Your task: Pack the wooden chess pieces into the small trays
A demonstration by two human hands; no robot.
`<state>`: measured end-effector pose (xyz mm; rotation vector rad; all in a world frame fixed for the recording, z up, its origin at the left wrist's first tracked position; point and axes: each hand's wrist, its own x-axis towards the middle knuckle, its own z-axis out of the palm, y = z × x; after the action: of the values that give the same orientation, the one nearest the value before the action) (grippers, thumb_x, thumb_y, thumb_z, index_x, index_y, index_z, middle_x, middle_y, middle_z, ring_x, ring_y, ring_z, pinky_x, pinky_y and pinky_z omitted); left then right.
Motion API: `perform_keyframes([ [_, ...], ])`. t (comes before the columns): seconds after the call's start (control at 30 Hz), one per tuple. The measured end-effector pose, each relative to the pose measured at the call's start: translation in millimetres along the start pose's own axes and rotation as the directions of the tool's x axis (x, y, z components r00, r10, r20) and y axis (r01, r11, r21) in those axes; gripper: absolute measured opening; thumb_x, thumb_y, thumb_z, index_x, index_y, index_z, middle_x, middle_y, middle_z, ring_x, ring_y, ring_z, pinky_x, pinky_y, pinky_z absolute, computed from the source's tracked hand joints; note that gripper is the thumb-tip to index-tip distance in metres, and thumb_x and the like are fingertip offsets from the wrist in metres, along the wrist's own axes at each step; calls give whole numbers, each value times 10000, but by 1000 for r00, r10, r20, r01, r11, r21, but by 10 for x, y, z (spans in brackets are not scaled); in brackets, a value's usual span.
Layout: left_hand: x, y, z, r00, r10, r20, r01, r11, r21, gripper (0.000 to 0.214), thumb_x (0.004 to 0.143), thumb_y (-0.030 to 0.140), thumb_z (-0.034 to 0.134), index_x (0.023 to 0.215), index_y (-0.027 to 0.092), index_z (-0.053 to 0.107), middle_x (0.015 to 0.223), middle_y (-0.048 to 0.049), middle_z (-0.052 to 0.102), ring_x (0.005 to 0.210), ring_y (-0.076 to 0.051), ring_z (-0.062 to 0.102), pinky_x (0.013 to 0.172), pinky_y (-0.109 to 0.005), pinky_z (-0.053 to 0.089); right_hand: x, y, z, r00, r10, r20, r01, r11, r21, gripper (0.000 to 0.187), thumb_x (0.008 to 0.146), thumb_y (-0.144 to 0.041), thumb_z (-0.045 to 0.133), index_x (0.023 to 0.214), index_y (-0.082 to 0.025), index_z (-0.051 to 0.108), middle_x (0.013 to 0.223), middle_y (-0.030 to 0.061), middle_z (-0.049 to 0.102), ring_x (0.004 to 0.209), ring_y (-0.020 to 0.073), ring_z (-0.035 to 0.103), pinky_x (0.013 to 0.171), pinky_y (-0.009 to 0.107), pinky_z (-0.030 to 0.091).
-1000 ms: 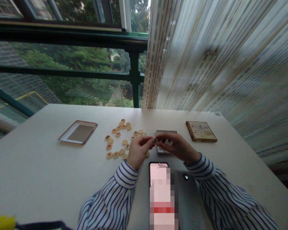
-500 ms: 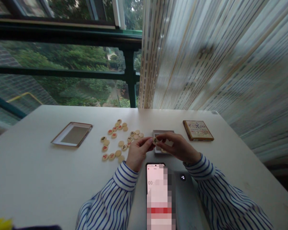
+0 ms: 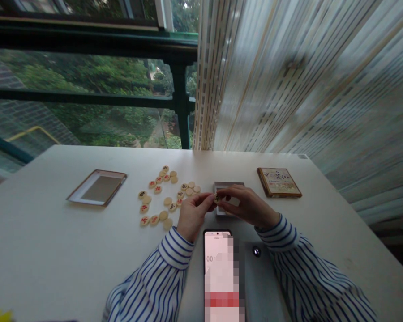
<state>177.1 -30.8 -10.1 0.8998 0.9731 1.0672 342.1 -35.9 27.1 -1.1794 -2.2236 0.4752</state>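
Both my hands meet over the white table (image 3: 53, 250), pinching one round wooden game piece (image 3: 217, 197) with a dark mark on it. My left hand (image 3: 194, 213) grips it from the left with thumb and fingers closed. My right hand (image 3: 246, 206) holds it from the right, fingers curled. Just behind the hands lies a small grey box (image 3: 229, 186), partly hidden by my right hand. Several more round pieces (image 3: 164, 197), some with red marks and some with dark marks, lie scattered to the left of my hands.
A shallow brown-rimmed tray (image 3: 97, 188) lies at the left. A brown box lid with a printed picture (image 3: 278, 182) lies at the right. A phone with a lit screen (image 3: 220, 273) stands close in front of me. A striped curtain (image 3: 305, 89) hangs behind the table.
The hands stay together on the same piece, which turned slightly between the fingers. The view shifted a little to the right and down.
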Motion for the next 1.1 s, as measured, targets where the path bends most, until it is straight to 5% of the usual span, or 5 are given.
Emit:
perform_keyframes([
  [0.3,14,-33,-55,998,54,-21,-47,965,258,287,699,354,635,854,113,655,703,-58,672,647,-147,625,625,-264,490,12,126,-57,997,17,81,-8,995,-104,179,773,-269,573,917,-176,628,761,31,655,671,125,573,665,251,426],
  [0.5,-3,-133,-118,959,261,108,-274,764,585,234,737,280,578,923,159,650,833,-72,668,673,-143,605,629,-271,489,10,187,-78,974,50,223,12,964,-266,154,768,-248,568,880,-188,653,756,36,665,698,143,589,664,259,391],
  [0.77,-18,-178,-128,887,317,337,-462,578,673,289,716,169,567,1003,165,604,906,-80,629,782,-163,586,701,-299,491,50,208,18,941,91,326,37,930,-365,167,779,-294,565,867,-208,678,784,55,651,725,154,575,629,253,349],
  [1.1,4,-234,-137,861,307,405,-507,482,714,370,690,127,580,1058,168,567,977,-99,606,899,-204,567,813,-358,472,47,265,63,929,103,356,60,906,-419,182,789,-351,549,830,-221,670,776,40,620,708,150,547,594,263,291],
])
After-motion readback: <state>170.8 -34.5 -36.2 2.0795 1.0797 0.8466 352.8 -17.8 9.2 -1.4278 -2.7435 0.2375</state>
